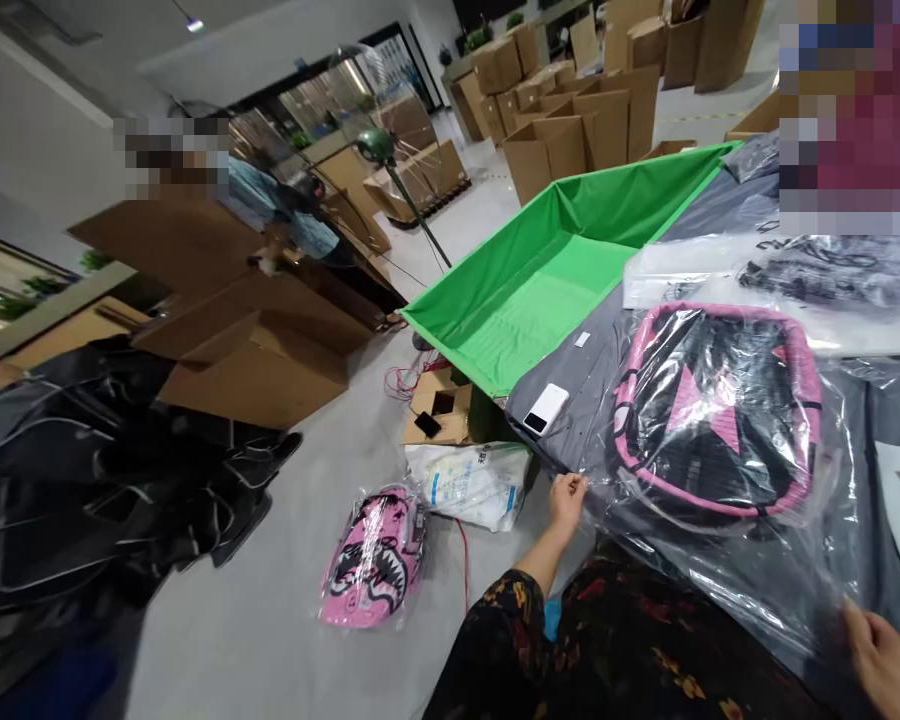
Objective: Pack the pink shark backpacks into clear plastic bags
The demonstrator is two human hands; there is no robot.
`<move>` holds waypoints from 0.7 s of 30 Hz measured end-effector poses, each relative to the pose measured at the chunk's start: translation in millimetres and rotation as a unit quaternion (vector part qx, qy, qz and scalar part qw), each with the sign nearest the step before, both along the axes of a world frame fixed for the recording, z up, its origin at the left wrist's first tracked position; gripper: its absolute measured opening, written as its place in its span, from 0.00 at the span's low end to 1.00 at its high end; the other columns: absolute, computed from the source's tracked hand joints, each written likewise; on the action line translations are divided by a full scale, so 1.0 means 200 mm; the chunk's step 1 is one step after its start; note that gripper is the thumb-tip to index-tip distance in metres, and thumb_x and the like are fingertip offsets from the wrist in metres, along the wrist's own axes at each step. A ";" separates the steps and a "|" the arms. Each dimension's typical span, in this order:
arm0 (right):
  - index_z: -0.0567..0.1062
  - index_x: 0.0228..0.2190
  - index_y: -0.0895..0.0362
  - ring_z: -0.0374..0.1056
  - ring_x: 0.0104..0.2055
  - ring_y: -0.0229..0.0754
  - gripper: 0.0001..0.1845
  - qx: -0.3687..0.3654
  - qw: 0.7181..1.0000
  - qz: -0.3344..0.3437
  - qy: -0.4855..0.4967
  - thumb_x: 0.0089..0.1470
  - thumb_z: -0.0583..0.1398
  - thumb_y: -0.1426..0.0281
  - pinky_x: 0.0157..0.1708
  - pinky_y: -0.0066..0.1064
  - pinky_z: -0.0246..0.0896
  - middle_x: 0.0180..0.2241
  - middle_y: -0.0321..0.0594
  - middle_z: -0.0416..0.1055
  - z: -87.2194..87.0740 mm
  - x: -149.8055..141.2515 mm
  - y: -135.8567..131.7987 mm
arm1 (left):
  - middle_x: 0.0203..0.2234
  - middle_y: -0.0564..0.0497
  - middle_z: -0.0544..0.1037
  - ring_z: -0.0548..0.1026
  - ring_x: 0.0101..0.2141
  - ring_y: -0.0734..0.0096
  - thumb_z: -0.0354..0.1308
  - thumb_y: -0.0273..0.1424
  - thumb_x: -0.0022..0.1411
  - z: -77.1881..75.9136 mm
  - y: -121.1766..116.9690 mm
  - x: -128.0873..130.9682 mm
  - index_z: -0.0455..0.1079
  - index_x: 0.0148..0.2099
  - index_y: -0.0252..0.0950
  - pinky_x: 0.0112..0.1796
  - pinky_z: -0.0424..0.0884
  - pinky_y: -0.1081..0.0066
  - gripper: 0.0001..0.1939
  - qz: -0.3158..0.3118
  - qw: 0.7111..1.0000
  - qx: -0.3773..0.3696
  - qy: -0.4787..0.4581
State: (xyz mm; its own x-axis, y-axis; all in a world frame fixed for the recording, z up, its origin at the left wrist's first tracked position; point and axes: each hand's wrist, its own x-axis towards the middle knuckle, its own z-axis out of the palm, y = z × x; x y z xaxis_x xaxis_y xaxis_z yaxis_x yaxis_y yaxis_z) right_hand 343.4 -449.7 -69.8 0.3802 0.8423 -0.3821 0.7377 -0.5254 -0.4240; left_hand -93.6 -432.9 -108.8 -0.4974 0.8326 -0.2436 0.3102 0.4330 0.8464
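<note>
A pink and black backpack (709, 410) with a pink star-like shape lies on the grey-covered table inside a clear plastic bag (765, 560). My left hand (568, 500) is closed in a pinch on the bag's edge at the table's near side. At the lower right, my right hand (889, 655) grips the bag's opposite edge between thumb and fingers; part of it is cut off by the frame. The loose plastic spreads between both hands, below the backpack. Beyond my left hand a white power bank or similar small device (546, 410) rests on the grey cloth.
A green fabric bin (540, 300) adjoins the table. On the floor lie a bagged pink backpack (371, 560) and a white sack (469, 480). Black fabric (105, 480) is heaped at left. A person (292, 220) stands beside cardboard boxes (262, 360); another is at upper right.
</note>
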 end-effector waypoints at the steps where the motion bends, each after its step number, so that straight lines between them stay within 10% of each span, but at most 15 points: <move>1: 0.62 0.15 0.40 0.69 0.26 0.61 0.19 -0.008 1.000 -0.026 0.008 0.46 0.47 0.45 0.30 0.48 0.63 0.19 0.50 0.70 0.03 -0.02 -0.01 | 0.30 0.49 0.78 0.75 0.34 0.65 0.60 0.37 0.61 0.01 0.00 -0.01 0.75 0.32 0.38 0.41 0.70 0.67 0.09 0.004 1.000 0.002 -0.003; 9: 0.68 0.23 0.46 0.67 0.26 0.56 0.16 -0.027 0.992 -0.081 0.089 0.45 0.51 0.49 0.31 0.44 0.59 0.22 0.44 0.71 0.17 0.04 0.02 | 0.20 0.54 0.73 0.73 0.22 0.70 0.50 0.44 0.68 0.04 0.06 -0.25 0.70 0.33 0.38 0.30 0.70 0.70 0.18 0.025 0.995 -0.029 -0.091; 21: 0.66 0.14 0.47 0.66 0.22 0.54 0.23 0.028 0.994 -0.067 0.078 0.37 0.53 0.42 0.27 0.43 0.57 0.13 0.41 0.65 0.18 0.02 0.01 | 0.21 0.52 0.78 0.68 0.16 0.76 0.60 0.52 0.59 0.00 0.01 -0.17 0.73 0.39 0.35 0.21 0.65 0.74 0.23 -0.081 0.981 -0.038 -0.171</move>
